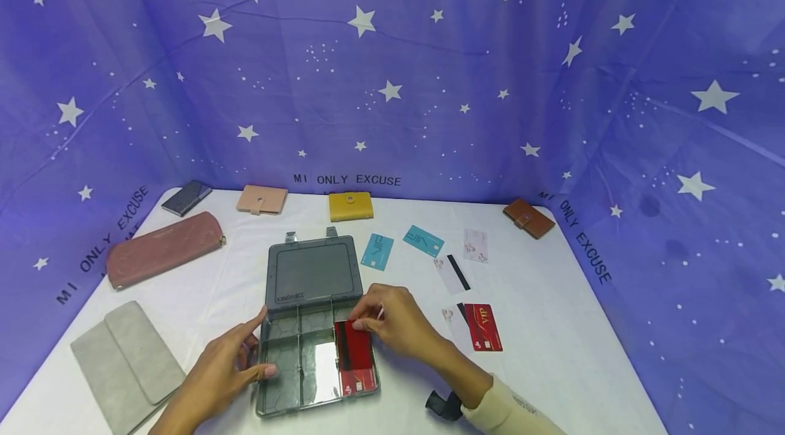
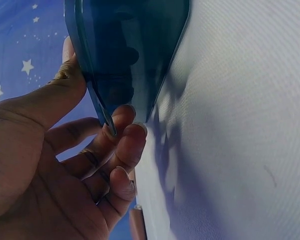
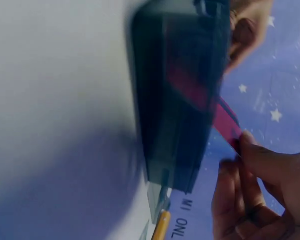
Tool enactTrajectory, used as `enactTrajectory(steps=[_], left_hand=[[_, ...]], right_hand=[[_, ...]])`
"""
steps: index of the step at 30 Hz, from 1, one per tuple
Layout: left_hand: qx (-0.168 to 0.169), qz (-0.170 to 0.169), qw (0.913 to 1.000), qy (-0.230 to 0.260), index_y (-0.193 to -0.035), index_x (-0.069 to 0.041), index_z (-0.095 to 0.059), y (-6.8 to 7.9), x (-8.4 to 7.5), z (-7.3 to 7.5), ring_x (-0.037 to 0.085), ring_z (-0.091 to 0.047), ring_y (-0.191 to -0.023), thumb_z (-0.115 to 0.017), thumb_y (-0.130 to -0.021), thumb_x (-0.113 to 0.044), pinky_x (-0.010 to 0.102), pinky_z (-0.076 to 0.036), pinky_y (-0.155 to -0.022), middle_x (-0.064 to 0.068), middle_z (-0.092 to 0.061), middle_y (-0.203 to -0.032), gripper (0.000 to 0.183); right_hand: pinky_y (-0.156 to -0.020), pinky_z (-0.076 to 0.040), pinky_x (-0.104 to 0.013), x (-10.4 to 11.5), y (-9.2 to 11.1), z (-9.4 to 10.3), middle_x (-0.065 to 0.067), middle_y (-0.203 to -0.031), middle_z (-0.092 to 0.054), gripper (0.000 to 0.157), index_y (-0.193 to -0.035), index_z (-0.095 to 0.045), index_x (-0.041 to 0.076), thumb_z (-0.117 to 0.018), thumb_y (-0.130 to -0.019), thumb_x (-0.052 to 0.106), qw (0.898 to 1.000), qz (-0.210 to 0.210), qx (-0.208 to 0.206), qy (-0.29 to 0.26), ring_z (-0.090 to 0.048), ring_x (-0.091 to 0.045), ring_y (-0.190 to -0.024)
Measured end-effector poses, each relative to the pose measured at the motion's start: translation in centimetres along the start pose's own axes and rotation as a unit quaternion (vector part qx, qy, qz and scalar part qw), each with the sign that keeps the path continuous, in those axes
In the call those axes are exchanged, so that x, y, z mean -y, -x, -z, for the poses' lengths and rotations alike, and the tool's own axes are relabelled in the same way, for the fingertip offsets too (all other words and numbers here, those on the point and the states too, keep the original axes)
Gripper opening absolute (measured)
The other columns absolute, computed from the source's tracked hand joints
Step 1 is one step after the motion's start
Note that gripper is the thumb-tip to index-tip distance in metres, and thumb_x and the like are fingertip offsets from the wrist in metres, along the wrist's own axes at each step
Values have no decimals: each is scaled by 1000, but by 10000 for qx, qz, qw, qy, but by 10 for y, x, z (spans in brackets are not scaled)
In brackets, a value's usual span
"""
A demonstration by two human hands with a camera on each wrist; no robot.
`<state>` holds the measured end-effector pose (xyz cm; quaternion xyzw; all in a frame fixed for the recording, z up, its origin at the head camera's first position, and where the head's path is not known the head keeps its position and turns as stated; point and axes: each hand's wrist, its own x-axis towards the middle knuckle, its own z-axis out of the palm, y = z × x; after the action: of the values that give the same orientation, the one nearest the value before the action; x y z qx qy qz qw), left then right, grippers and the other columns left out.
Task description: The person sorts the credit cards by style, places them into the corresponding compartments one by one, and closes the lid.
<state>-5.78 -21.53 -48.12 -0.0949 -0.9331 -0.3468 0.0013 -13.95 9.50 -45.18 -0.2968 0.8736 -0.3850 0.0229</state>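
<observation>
A transparent grey divided box (image 1: 279, 391) lies on the table with its lid (image 1: 315, 271) folded back. My left hand (image 1: 221, 363) holds the box's left side, thumb over the rim and fingers against the outer wall, as the left wrist view (image 2: 74, 150) of the hand also shows. With thumb and fingertips my right hand (image 1: 395, 319) pinches the upper end of a red card (image 1: 362, 350) with a black stripe. That card leans tilted in the right-hand compartment, over another red card (image 1: 358, 382). In the right wrist view the pinched card (image 3: 225, 122) sticks out above the box wall.
Right of the box lie blue cards (image 1: 377, 251), pale cards (image 1: 475, 245) and a red VIP card (image 1: 484, 327). Wallets stand along the back: black (image 1: 187, 198), pink (image 1: 262, 200), yellow (image 1: 351, 206), brown (image 1: 529, 218). A long pink purse (image 1: 165, 249) and grey pouch (image 1: 127, 367) lie left.
</observation>
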Motion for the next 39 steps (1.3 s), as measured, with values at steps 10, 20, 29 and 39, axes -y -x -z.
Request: enactTrajectory(steps=[10, 20, 29, 39], left_hand=[[-58, -84, 9999, -46, -150, -11, -45, 1, -2, 1, -2, -47, -66, -86, -72, -37, 22, -43, -61, -2, -62, -95, 92], [-65, -92, 9999, -34, -151, -11, -44, -1, -2, 2, -2, -47, -66, -86, -73, -37, 22, -43, -60, -1, -62, -94, 92], [40, 49, 10000, -2, -151, -11, -44, -1, -2, 0, -2, -47, -66, -86, -72, -36, 22, -44, -62, 0, -62, -95, 93], [-25, 17, 10000, -14, -150, -10, -45, 2, -2, -2, -2, -47, -65, -86, -72, -36, 22, -44, -62, 0, -62, -95, 93]], right_hand=[[-63, -36, -17, -2, 4, -8, 16, -85, -52, 9, -87, -81, 31, -82, -81, 38, 9822, 318, 804, 1670, -42, -2, -83], [-65, -49, -24, -51, -45, 16, 8, -79, -65, 17, -92, -76, 18, -85, -81, 28, 9988, -343, -188, -282, -58, -13, -72], [-80, -47, -36, -94, -87, 30, -12, -107, -61, 52, -118, -65, 13, -88, -76, 33, 9795, -1853, -699, 366, -57, -24, -94], [-82, -45, -37, -101, -96, 22, -9, -108, -50, 63, -120, -59, 12, -90, -72, 37, 9598, -2556, -383, 1096, -52, -23, -91]])
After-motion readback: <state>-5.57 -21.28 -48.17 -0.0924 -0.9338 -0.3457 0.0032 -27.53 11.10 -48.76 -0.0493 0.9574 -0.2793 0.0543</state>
